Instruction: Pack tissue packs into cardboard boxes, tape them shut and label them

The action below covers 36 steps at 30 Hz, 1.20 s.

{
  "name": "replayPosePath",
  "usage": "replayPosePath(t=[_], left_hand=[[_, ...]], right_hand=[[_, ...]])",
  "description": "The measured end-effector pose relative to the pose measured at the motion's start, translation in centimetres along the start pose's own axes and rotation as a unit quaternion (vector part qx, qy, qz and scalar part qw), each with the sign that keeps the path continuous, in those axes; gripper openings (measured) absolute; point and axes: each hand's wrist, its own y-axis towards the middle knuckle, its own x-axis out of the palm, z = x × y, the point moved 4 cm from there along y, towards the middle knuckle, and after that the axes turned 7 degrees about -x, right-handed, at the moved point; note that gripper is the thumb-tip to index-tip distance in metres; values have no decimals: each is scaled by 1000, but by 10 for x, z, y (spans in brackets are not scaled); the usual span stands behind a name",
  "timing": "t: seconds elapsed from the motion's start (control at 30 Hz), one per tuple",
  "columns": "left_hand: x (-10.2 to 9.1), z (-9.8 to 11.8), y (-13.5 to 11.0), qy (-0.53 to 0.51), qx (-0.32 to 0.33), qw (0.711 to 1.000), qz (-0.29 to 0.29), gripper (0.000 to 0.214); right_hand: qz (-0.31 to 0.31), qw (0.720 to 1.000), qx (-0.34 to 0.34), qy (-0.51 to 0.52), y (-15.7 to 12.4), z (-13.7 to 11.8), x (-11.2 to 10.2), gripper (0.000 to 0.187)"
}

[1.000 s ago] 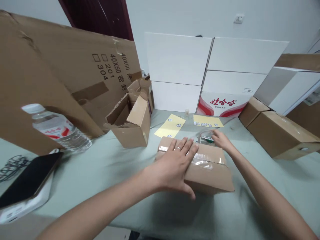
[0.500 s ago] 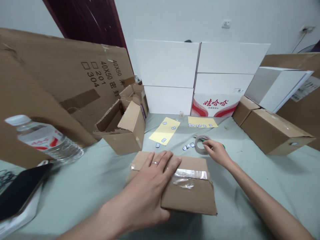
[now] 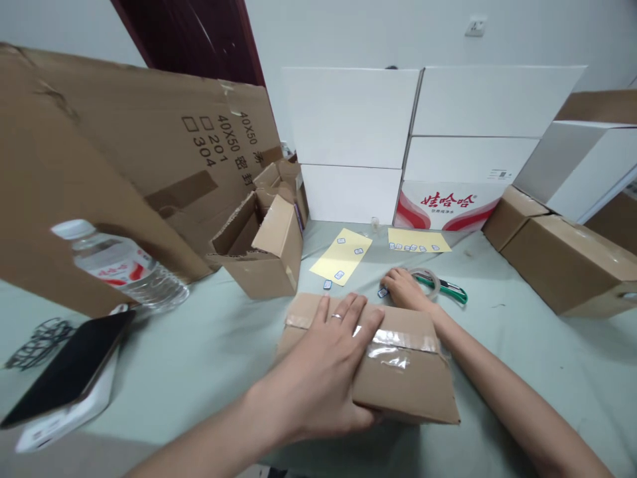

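Observation:
My left hand grips a taped cardboard box, its fingers across the top and its thumb along the near side. A strip of clear tape runs over that box. Beyond the box, my right hand reaches down to the table with its fingers bent together. Right at its fingertips lies a small blue-edged label; whatever is under the fingers is hidden. Beside this hand are a tape roll, partly covered, and a green utility knife. Another small label lies just behind the box.
Yellow sheets with small labels lie further back. To the left are an open carton, a water bottle, a dark tablet and a black cable. White boxes and brown boxes line the back and right.
My right hand has left the tape roll and moved left to the small labels, covering some. The knife now shows more fully. My left hand stays on the box; the view has shifted.

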Motion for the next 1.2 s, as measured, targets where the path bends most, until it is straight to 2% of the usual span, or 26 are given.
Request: replayPosePath(t=[0.13,0.3,0.37,0.47,0.57,0.7,0.77,0.87,0.97,1.03,1.1,1.2], left_hand=[[5,2,1,0,24,1000,6,110],[-13,-5,1,-59,70,995,33,96],[-24,-18,-4,-93,89,991,35,99],[-34,-48,-13,-127,77,988,42,107],[-33,-76,-19,-152,71,986,17,114],[-28,-98,-17,-195,89,976,-42,122],[-29,-106,-14,-228,109,964,-82,121],[-35,-116,-5,-249,153,948,-123,116],[-41,-123,6,-269,210,931,-130,117],[-42,-126,14,-295,240,914,-138,122],[-43,-127,21,-312,254,904,-146,124],[-44,-123,24,-317,251,903,-146,124]], right_hand=[[-17,1000,-5,-9,5,5,4,32],[-20,1000,4,10,3,7,3,33],[-14,999,10,32,1,7,1,32],[8,997,17,79,-1,6,-2,31],[48,990,35,130,-1,8,-4,32],[111,973,67,193,-6,13,-14,30],[139,962,76,220,-14,14,-33,24],[166,950,54,260,-37,0,-82,21],[159,942,-25,295,-63,-37,-142,18],[123,937,-130,300,-77,-72,-174,18],[76,937,-197,279,-85,-103,-192,24],[8,946,-254,200,-82,-137,-198,28]])
